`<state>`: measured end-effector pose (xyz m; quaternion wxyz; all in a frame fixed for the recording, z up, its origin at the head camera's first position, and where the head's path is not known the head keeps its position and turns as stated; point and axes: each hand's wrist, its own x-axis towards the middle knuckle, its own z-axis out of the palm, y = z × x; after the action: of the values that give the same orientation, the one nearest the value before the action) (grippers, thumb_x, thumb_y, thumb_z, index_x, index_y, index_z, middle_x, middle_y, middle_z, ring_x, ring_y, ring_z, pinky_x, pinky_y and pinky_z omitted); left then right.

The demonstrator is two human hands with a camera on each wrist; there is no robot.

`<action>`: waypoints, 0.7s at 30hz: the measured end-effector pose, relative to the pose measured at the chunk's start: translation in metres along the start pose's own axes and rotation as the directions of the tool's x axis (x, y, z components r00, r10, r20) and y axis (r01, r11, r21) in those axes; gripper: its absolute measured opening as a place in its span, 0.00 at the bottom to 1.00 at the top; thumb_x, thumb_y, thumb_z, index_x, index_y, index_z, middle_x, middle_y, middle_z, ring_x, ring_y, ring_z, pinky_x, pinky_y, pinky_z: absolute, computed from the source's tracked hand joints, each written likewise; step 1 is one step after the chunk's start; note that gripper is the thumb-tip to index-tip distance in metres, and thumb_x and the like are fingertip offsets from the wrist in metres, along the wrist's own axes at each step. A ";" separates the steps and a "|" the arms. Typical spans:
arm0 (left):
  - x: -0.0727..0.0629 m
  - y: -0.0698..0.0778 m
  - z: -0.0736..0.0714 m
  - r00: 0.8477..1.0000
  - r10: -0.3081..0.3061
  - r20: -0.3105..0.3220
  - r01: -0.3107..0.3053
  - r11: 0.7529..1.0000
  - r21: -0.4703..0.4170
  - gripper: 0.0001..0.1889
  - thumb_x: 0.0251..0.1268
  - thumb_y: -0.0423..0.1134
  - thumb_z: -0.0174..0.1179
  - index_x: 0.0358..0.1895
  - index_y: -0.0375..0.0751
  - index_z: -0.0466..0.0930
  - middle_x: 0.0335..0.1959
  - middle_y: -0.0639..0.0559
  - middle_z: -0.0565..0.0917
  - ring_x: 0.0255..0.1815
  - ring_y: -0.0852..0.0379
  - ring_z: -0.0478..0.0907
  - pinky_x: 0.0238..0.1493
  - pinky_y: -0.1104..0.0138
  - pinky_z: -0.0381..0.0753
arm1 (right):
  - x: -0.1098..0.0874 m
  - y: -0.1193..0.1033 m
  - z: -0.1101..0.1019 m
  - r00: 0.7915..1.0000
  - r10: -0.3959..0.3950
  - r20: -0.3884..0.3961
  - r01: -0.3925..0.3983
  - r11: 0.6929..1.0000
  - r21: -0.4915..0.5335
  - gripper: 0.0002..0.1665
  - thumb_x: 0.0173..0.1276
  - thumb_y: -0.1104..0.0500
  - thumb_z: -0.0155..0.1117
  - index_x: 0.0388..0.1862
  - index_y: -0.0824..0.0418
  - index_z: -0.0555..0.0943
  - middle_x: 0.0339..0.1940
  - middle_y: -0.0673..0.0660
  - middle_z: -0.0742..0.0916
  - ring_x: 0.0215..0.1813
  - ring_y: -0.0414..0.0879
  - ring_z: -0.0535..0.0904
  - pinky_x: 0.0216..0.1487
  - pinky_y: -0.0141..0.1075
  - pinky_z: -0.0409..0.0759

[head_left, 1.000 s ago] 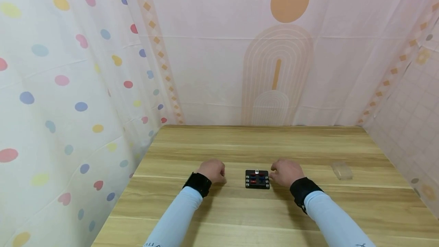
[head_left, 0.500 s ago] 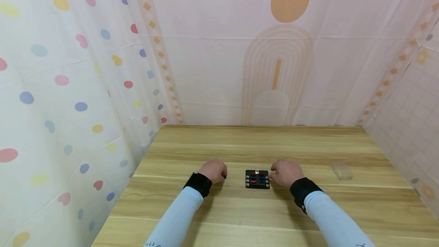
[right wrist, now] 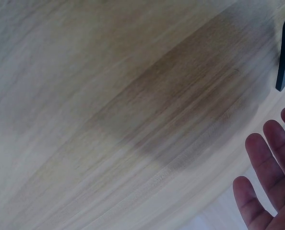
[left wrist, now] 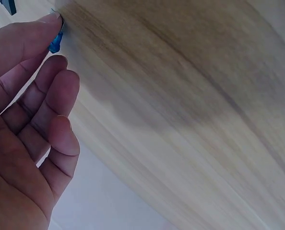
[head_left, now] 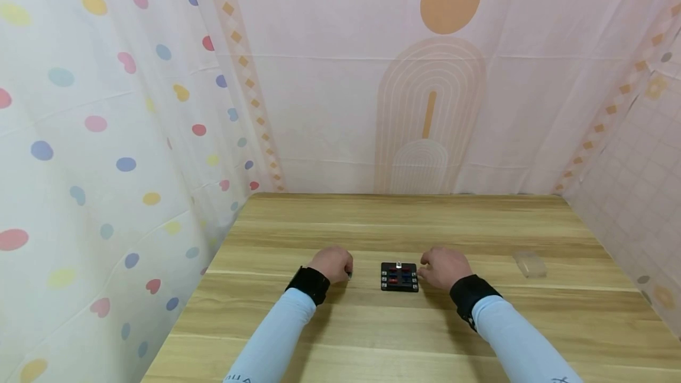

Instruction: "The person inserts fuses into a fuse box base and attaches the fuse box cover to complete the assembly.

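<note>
A black fuse block (head_left: 399, 286) with red and blue fuses and metal screw terminals lies flat on the wooden table between the hands. Left of it, my left hand (head_left: 331, 265) pinches a small translucent blue blade fuse (left wrist: 55, 44) between thumb and forefinger. Its other fingers curl loosely, and the fingertips partly hide the fuse. My right hand (head_left: 446, 268) is at the block's right edge with relaxed, slightly bent fingers. In the right wrist view its fingers (right wrist: 269, 165) hold nothing visible; thumb and forefinger are outside that view. Whether it touches the block I cannot tell.
A clear plastic cover (head_left: 530, 265) lies on the table (head_left: 340, 336) to the right, beyond the right hand. Patterned curtains (head_left: 330, 105) hang behind the table and along both sides.
My left fingers have lifted slightly from the tabletop, and a small piece now shows at their tips. The right hand, fuse block and clear cover stay in place.
</note>
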<state>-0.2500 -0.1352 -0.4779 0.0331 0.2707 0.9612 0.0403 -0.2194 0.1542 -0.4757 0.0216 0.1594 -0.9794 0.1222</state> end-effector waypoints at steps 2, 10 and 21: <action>0.000 0.000 0.000 1.000 0.004 -0.004 -0.004 1.000 -0.006 0.05 0.52 0.32 0.73 0.27 0.46 0.87 0.24 0.60 0.82 0.28 0.63 0.77 0.33 0.69 0.78 | 0.000 0.000 0.000 1.000 0.001 0.001 -0.001 1.000 0.001 0.14 0.63 0.51 0.72 0.41 0.60 0.88 0.38 0.55 0.88 0.40 0.50 0.84 0.39 0.45 0.82; 0.000 0.002 -0.003 1.000 -0.011 0.008 0.012 0.998 -0.063 0.06 0.52 0.32 0.74 0.26 0.47 0.86 0.24 0.61 0.81 0.27 0.64 0.75 0.32 0.69 0.77 | -0.001 -0.001 -0.002 1.000 -0.003 0.007 0.003 1.000 0.006 0.14 0.63 0.52 0.72 0.41 0.60 0.88 0.39 0.55 0.88 0.40 0.50 0.84 0.40 0.45 0.82; 0.005 0.007 -0.009 1.000 -0.019 -0.014 0.017 0.992 -0.122 0.08 0.52 0.27 0.70 0.26 0.46 0.86 0.26 0.60 0.82 0.29 0.62 0.76 0.34 0.68 0.78 | 0.000 -0.002 -0.004 1.000 0.002 0.019 -0.002 1.000 0.001 0.15 0.63 0.52 0.72 0.43 0.61 0.88 0.40 0.56 0.89 0.42 0.51 0.84 0.41 0.46 0.82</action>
<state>-0.2514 -0.1271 -0.4680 0.0429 0.2594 0.9596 0.1007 -0.2189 0.1531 -0.4715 0.0123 0.1598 -0.9796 0.1213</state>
